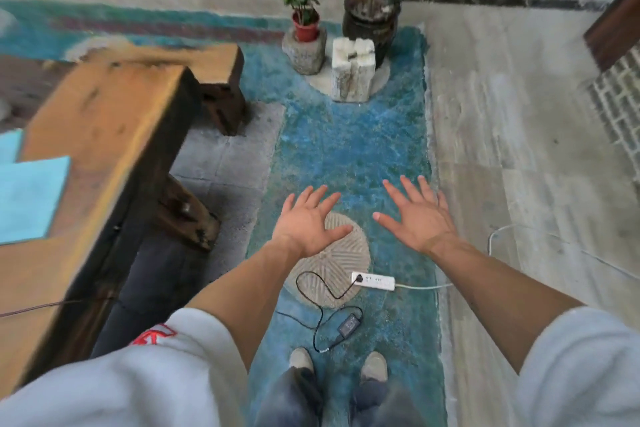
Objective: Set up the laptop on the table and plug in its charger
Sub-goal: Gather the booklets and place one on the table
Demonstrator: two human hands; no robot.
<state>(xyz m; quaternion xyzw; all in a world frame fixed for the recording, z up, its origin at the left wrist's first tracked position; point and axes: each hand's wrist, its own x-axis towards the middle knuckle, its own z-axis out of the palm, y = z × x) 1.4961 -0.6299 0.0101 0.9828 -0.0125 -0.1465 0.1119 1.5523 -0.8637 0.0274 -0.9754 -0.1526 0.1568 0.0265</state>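
Observation:
My left hand [306,218] and my right hand [417,215] are held out flat in front of me, fingers spread, holding nothing. Below them on the blue floor lies a white power strip [375,281] with a black plug in its left end. The black cable loops from it to the charger brick [349,324], which lies near my feet. A thin cable runs from the brick toward the wooden table [93,135] on my left. No laptop is in view.
Blue mats [31,194] lie on the table's left part. A wooden bench [214,80] stands beyond it. A round stone disc [332,270] sits under the power strip's plug end. Potted plants [304,7] and a white stone block [353,69] stand further ahead.

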